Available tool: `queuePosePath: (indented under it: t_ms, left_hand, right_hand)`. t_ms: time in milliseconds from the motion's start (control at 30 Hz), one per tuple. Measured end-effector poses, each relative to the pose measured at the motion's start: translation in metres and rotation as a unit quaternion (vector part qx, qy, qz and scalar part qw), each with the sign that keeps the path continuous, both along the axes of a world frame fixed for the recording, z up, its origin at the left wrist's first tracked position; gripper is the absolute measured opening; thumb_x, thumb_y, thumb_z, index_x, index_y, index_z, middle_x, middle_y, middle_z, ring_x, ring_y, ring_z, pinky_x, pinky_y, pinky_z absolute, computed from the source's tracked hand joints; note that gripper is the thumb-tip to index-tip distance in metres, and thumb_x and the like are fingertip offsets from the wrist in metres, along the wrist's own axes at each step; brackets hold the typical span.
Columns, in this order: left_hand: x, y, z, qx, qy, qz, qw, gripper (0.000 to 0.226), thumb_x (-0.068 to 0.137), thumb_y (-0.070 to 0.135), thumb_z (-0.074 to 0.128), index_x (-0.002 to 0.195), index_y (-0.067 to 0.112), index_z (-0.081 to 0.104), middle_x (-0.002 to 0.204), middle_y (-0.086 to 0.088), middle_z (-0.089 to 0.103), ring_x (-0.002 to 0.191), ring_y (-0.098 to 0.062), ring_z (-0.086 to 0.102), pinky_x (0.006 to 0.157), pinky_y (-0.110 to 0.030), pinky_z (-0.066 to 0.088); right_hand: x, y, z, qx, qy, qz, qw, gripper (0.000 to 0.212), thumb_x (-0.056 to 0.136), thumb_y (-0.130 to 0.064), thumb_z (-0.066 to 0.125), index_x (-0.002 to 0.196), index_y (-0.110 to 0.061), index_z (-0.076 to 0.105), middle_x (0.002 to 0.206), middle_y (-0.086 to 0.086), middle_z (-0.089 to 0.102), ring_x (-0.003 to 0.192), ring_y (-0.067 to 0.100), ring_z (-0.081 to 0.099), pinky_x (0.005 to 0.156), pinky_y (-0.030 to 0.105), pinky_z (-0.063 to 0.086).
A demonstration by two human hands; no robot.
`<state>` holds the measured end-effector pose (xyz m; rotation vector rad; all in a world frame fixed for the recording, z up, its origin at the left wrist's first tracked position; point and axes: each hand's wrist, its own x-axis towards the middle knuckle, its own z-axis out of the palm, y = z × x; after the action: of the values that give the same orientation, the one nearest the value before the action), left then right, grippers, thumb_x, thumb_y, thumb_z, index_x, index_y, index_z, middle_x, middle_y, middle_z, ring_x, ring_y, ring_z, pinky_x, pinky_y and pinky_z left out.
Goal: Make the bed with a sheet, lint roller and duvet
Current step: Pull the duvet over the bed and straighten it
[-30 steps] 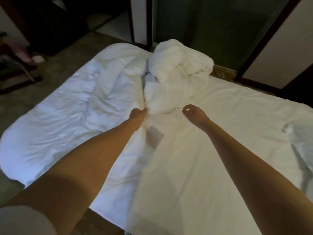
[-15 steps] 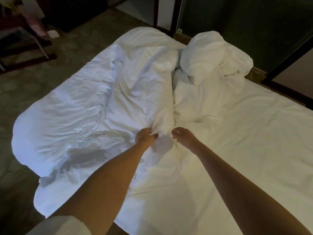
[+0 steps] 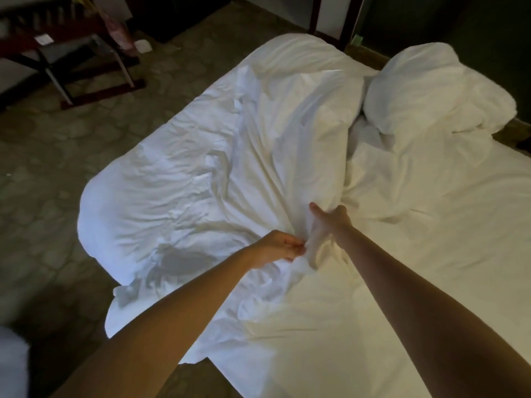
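Dim bedroom; patterned floor [image 3: 71,173] left of the bed [image 3: 445,254].

- Sheet [image 3: 201,182]: white, heavily creased, covering the bed's left half and spilling off its near-left corner. Gathered mid-bed into a raised ridge.
- Duvet [image 3: 431,90]: apparently the bundled heap at the bed's far edge.
- Lint roller: not seen.
- Left hand [image 3: 275,248]: pinching a fold at the ridge's near end.
- Right hand [image 3: 330,222]: just beyond, thumb out, fingers sunk into the same ridge; blurred.
- Handling note: probably best to part the two grips along one edge and draw the cloth flat under even tension, running creases out toward the bed's sides.
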<state>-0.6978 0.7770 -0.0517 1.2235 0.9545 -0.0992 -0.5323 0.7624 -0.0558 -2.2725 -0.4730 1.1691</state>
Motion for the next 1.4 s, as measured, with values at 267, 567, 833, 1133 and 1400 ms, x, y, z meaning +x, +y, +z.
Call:
queuePosePath:
  t_ms: [267,567,833,1133,1400]
  left_hand:
    - [-0.034,0.128,-0.042,0.223,0.218,0.196,0.93,0.05,0.092,0.027,0.057,0.135,0.005,0.045,0.134,-0.017,0.051,0.118,-0.028,0.052,0.093,-0.031,0.042]
    - [-0.074,0.135,-0.107,0.039,0.289,0.32,0.901,0.107,0.081,0.052,0.064,0.149,0.01,-0.007,0.146,-0.019,0.034,0.124,-0.033,0.048,0.103,-0.038,0.037]
    - [-0.016,0.091,-0.043,0.058,0.078,0.304,0.948,0.03,0.089,0.036,0.059,0.113,0.018,0.054,0.088,0.004,0.058,0.078,-0.013,0.055,0.063,-0.024,0.047]
    - [-0.015,-0.02,0.032,0.046,0.0,-0.133,0.99,0.04,0.085,0.021,0.068,0.121,0.015,0.053,0.11,0.008,0.058,0.108,-0.005,0.05,0.085,-0.009,0.04]
    - [-0.019,-0.009,0.037,-0.184,-0.054,0.131,0.973,0.031,0.087,0.05,0.057,0.094,0.021,0.066,0.074,0.012,0.068,0.072,-0.005,0.058,0.073,-0.017,0.045]
  right_hand:
    - [0.008,0.009,-0.027,-0.055,-0.143,0.116,0.981,0.039,0.09,-0.024,0.055,0.123,-0.004,0.051,0.128,0.017,0.055,0.119,0.032,0.052,0.095,0.035,0.04]
    - [0.007,0.011,-0.069,-0.08,-0.168,0.148,0.971,0.048,0.094,-0.033,0.051,0.132,-0.005,0.041,0.128,0.019,0.053,0.118,0.037,0.051,0.093,0.041,0.041]
    - [-0.005,0.03,-0.043,-0.044,-0.378,0.041,0.924,0.063,0.095,-0.051,0.04,0.121,0.006,0.046,0.111,0.024,0.058,0.097,0.037,0.061,0.078,0.041,0.048]
    - [-0.046,0.099,0.06,-0.034,-0.221,0.314,0.923,0.097,0.078,-0.066,0.057,0.149,-0.024,0.005,0.149,0.014,0.024,0.133,0.038,0.03,0.106,0.051,0.026]
    - [0.006,-0.003,0.033,-0.071,-0.243,0.435,0.864,0.038,0.097,-0.013,0.04,0.134,-0.014,0.05,0.137,0.011,0.051,0.126,0.026,0.046,0.102,0.03,0.031]
